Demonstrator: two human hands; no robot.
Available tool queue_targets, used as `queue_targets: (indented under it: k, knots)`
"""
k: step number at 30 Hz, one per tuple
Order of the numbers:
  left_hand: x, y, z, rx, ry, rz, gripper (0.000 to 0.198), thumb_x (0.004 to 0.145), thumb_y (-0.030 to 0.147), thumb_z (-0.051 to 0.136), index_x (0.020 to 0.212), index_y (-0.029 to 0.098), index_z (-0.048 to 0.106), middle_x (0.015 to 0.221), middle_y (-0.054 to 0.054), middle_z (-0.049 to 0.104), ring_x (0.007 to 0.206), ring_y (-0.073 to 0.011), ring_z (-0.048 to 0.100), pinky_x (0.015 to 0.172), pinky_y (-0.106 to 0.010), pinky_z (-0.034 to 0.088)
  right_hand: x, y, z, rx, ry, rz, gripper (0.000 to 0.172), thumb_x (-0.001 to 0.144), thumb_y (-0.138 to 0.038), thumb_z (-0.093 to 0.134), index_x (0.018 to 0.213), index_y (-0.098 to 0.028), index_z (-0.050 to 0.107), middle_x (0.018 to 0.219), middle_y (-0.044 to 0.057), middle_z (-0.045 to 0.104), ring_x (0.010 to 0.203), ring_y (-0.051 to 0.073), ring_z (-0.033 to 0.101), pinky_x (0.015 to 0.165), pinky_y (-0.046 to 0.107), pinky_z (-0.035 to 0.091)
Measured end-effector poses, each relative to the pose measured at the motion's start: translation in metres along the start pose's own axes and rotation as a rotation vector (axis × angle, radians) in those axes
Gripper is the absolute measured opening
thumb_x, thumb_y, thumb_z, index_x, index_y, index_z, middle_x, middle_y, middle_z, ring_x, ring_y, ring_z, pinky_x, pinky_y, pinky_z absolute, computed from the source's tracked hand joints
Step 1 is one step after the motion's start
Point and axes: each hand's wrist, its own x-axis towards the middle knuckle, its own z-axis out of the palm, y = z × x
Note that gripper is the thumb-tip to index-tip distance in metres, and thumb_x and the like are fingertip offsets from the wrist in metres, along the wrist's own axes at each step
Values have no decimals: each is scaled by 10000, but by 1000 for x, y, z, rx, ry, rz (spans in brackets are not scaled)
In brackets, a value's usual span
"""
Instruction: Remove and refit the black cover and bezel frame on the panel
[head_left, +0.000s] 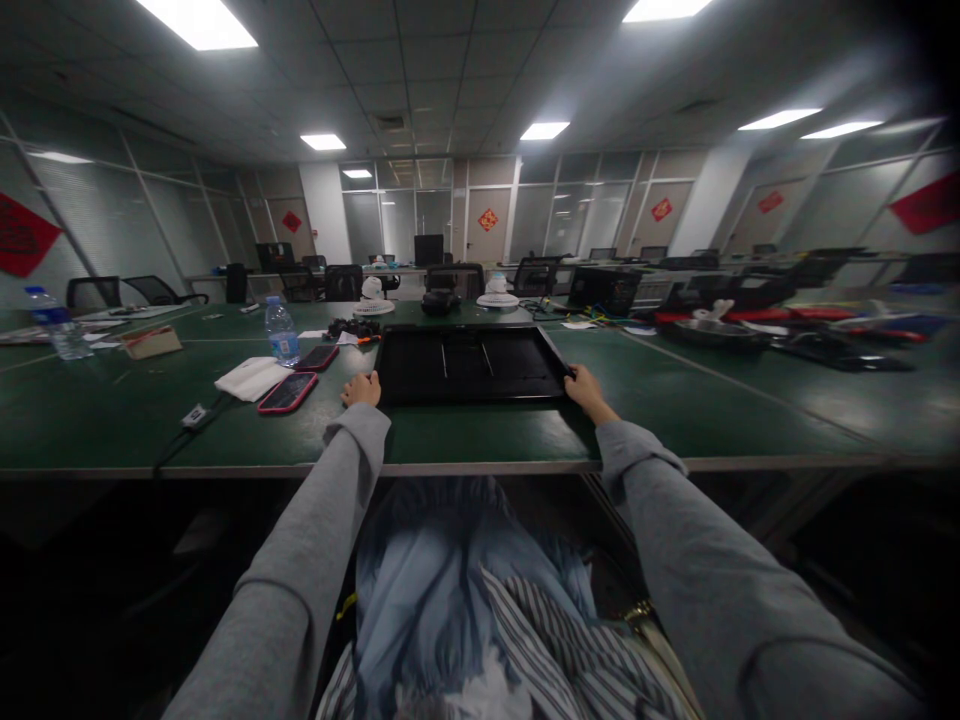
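A black, shallow rectangular tray [469, 368] with a raised rim lies on the green table in front of me. Two thin, light, upright lines show on its inner face. My left hand [363, 389] grips the tray's left edge near the front corner, its fingers closed. On the opposite side, my right hand [586, 389] is closed round the right edge, thumb on the rim. Left of my left hand are a phone in a pink-red case [288, 393] and, behind it, a second phone [318, 358].
A water bottle [282, 332] stands behind white tissues [253, 379] on the left. A cable with a small tag [196, 416] hangs over the front edge. Two white fans [497, 291] [373, 295] stand beyond the tray. Tools and black parts [720, 330] clutter the right side.
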Motion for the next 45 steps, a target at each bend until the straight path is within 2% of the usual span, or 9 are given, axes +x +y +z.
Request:
queue_targets:
  k: [15, 23, 28, 33, 36, 39, 42, 45]
  knots:
    - [0, 0, 1, -4, -6, -5, 486, 996, 486, 298, 1260, 207, 594, 1450, -138, 542, 1382, -331, 410, 1120, -518, 299, 4, 6, 5, 17, 13, -25, 502, 909, -233, 492, 1395, -119, 550, 1274, 175, 641, 1186, 274, 594, 1032, 403, 433]
    - [0, -1, 1, -30, 10, 9, 428, 993, 475, 337, 1193, 221, 616, 1414, -136, 569, 1371, -336, 421, 1109, -536, 305, 5, 7, 4, 140, 22, -35, 496, 874, -306, 571, 1337, -129, 576, 1256, 158, 653, 1142, 265, 618, 1010, 409, 458]
    - [1, 1, 4, -56, 106, -43, 411, 985, 447, 393, 1222, 177, 592, 1422, -173, 532, 1369, -333, 412, 1099, -506, 336, 3, 3, 7, 231, 7, -38, 462, 835, -293, 611, 1264, -124, 595, 1167, 153, 682, 1091, 264, 635, 996, 408, 474]
    - [0, 4, 4, -70, 237, -85, 415, 968, 431, 454, 1261, 153, 550, 1441, -195, 476, 1360, -330, 403, 1071, -496, 371, -3, -15, 9, 355, -36, -18, 496, 780, -229, 630, 1266, -143, 579, 1149, 134, 681, 1072, 247, 639, 992, 392, 488]
    - [-4, 5, 2, -82, 245, -87, 403, 965, 417, 460, 1260, 153, 538, 1444, -197, 460, 1358, -335, 400, 1070, -504, 368, -8, -27, 8, 475, -51, 1, 516, 751, -187, 633, 1261, -135, 574, 1148, 133, 678, 1041, 234, 647, 958, 364, 512]
    - [-7, 4, 1, -90, 236, -89, 405, 963, 417, 461, 1260, 153, 537, 1445, -193, 455, 1362, -339, 391, 1082, -505, 354, -12, -34, 6, 585, -63, -14, 453, 749, -164, 610, 1201, -131, 604, 1076, 115, 695, 974, 219, 663, 911, 351, 538]
    - [-6, 3, 3, -94, 237, -91, 410, 961, 427, 466, 1263, 160, 541, 1444, -184, 455, 1363, -333, 392, 1086, -498, 354, -11, -34, 5, 648, -41, -33, 426, 734, -154, 599, 1159, -134, 628, 978, 91, 706, 905, 209, 672, 867, 348, 554]
    - [-3, 2, 5, -90, 240, -95, 403, 958, 435, 473, 1255, 174, 545, 1439, -180, 460, 1363, -327, 395, 1086, -497, 357, -5, -26, 4, 610, 19, -30, 430, 719, -171, 604, 1145, -127, 643, 943, 86, 702, 885, 208, 665, 870, 359, 548]
